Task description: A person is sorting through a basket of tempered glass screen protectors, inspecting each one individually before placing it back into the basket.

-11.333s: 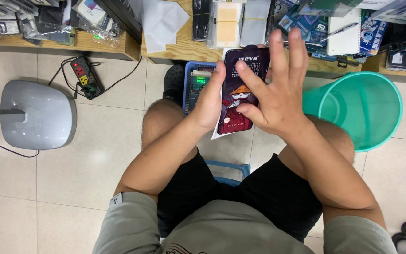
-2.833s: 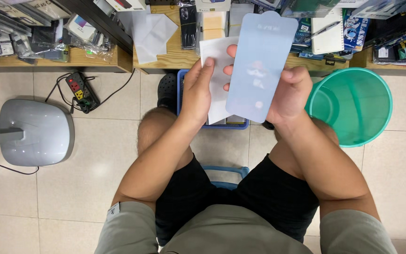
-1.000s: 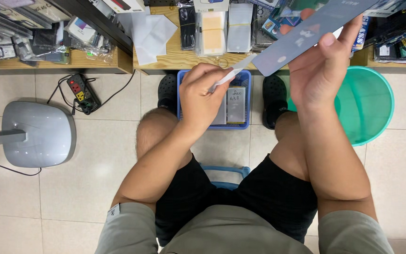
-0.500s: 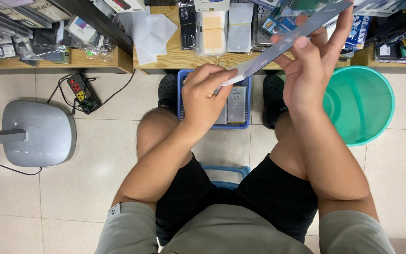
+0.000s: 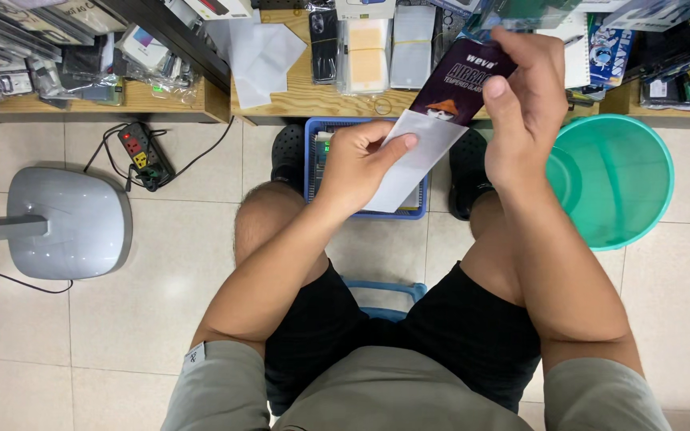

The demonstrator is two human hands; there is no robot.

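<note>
Seated person viewed from above, both hands raised over the knees; a dark, flat packet is pinched near its upper end by the right hand, thumb on the near face and fingers wrapped behind, the grip closed firmly on it; a white sleeve projects from the packet's lower mouth and is gripped at its left edge by the left hand, thumb on top, fingers curled beneath, likewise closed on it. Both items are held in the air above a blue basket that sits on the floor between the feet; the sleeve's lower corner overlaps the basket's far rim in this view, though contact cannot be judged.

For the sliding step to be done well, it is judged that the packet should be kept steady and its mouth left unpinched, so that the sleeve is not trapped; the sleeve should be kept in line with the packet's long axis, not skewed, since a flat insert may bind or crease at the corners; pressure is best confined to the edges.

A green bucket stands to the right; a grey stand base and a power strip lie to the left; a wooden shelf with packaged goods runs along the top.
</note>
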